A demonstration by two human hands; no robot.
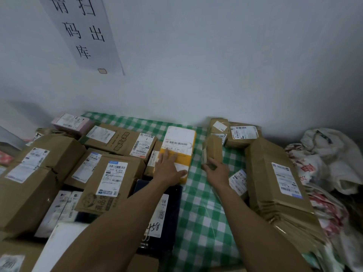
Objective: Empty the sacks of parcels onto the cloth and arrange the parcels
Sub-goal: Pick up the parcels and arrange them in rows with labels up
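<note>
Head view: straight-fingered left hand (169, 167) presses the yellow cardboard parcel (181, 138) at twelve o'clock. Right hand (216, 170) grips a brown cardboard parcel (214, 148) by its end; probably light, stiff.

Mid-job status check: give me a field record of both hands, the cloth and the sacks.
left hand: flat on the yellow parcel
right hand: grips the small brown parcel
cloth: green checked, bare strip in the middle
brown boxes: packed on the left
long brown box: on the right
sacks: crumpled, far right
</note>
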